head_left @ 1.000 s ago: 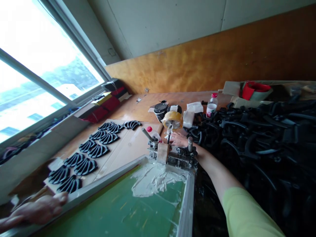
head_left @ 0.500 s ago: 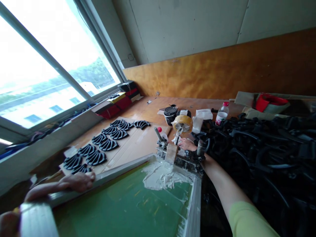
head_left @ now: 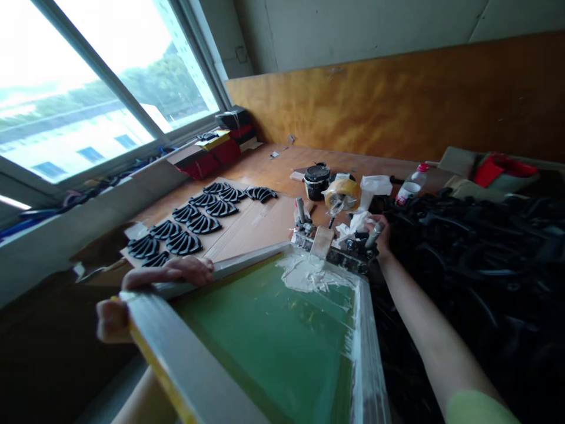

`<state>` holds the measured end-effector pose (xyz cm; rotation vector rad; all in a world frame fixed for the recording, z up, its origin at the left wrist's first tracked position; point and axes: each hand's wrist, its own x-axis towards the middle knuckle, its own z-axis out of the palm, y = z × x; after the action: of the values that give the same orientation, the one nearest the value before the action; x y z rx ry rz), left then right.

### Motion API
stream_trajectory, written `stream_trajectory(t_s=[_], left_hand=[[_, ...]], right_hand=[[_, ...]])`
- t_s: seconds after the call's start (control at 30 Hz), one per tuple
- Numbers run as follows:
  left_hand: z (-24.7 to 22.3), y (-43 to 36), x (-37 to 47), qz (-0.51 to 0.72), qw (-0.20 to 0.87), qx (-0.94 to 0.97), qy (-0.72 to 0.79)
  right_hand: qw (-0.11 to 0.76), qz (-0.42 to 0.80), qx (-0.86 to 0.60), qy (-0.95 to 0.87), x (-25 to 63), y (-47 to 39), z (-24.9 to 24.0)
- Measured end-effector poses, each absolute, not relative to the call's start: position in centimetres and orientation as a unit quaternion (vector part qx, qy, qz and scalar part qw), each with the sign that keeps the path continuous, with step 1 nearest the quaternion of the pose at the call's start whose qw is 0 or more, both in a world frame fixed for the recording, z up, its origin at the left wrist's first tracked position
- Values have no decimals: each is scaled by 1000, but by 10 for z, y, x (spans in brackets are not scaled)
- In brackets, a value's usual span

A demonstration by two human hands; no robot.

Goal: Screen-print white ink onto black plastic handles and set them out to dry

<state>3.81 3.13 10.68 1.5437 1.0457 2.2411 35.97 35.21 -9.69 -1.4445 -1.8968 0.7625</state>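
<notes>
My left hand (head_left: pixel 170 273) is closed around the near left corner of a screen-printing frame (head_left: pixel 369 341), fingers over the rim and thumb on the outer side. The frame is tilted and carries green mesh (head_left: pixel 269 330), with a white smear (head_left: pixel 309 272) at its far end. A metal hinge clamp (head_left: pixel 342 254) with upright bolts grips that far end. Just beyond the clamp, my right hand (head_left: pixel 382 234) has its fingers closed on a crumpled white tissue (head_left: pixel 362 221). The clamp's bolt partly covers those fingers.
Black fan-shaped parts (head_left: pixel 184 242) lie in rows on cardboard (head_left: pixel 247 232) at the left. Behind the clamp stand a black tub (head_left: pixel 316 184), a tape roll (head_left: pixel 343 194) and a red-capped bottle (head_left: pixel 411 185). A heap of black parts (head_left: pixel 477 247) fills the right side.
My right hand has moved right from beside the tape roll and now holds the crumpled white tissue. The view has shifted, showing more of the frame's near left corner.
</notes>
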Motion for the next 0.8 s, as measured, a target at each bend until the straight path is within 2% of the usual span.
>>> stream_trajectory(t_s=[0.07,0.17,0.27,0.37,0.47,0.6,0.7,0.8], left_hand=[[102,30,34,751,113,558,334],[96,26,42,763,103,555,314],[85,14,55,776,102,540,309],[66,-3,58,785,109,529,304],[41,-18,50,771,136,544,303],[18,-29,38,752,149,575,286],[10,-32,33,736,152,603,268],[5,-32,30,723,154,620,262]], right_hand=[[409,256,-616,-623,387,330,-80],[555,193,-628,-510,422,292,-45],[585,167,-571,-551,428,249,2],[480,193,-515,-684,394,216,43],[298,150,-509,-793,336,202,62],[66,78,-532,-841,274,205,60],[-34,65,-540,-839,257,203,59],[-87,74,-537,-836,252,192,62]])
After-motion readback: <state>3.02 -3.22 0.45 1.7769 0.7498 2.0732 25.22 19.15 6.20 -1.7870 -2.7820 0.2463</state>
